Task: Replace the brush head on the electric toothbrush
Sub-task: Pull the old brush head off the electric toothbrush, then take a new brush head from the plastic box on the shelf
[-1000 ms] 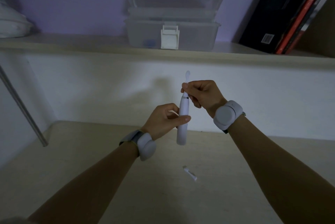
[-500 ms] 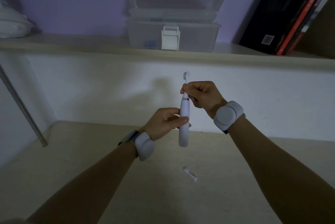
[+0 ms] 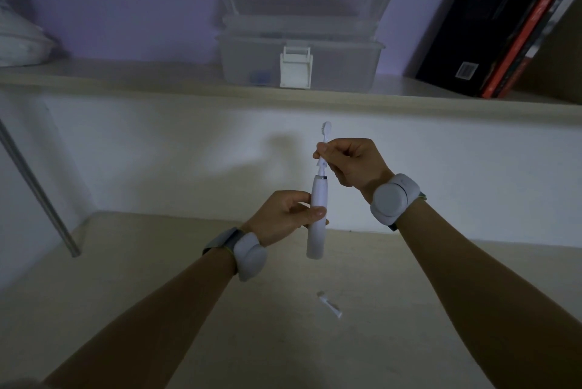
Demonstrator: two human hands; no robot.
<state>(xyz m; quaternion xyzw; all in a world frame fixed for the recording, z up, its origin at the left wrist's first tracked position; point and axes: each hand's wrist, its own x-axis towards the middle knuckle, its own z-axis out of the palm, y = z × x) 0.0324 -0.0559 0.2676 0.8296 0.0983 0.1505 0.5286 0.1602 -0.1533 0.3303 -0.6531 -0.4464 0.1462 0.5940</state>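
I hold a white electric toothbrush handle (image 3: 316, 221) upright above the beige table, gripped around its middle by my left hand (image 3: 285, 217). My right hand (image 3: 352, 163) pinches the neck of the brush head (image 3: 325, 133) that stands on top of the handle, bristles facing left. A narrow gap with a thin shaft shows between the head's base and the handle's collar. A second white brush head (image 3: 329, 304) lies flat on the table below the handle, touched by neither hand.
A shelf (image 3: 189, 83) runs across above the table, carrying stacked translucent plastic boxes (image 3: 299, 51) with a white latch, dark books (image 3: 504, 26) leaning at the right, and a white bundle (image 3: 19, 42) at the left. A slanted metal rod (image 3: 41, 199) stands at the left.
The brush head has turned so its bristles face left, and it has risen slightly off the handle's collar. Both hands shifted a little; the loose head on the table stayed put.
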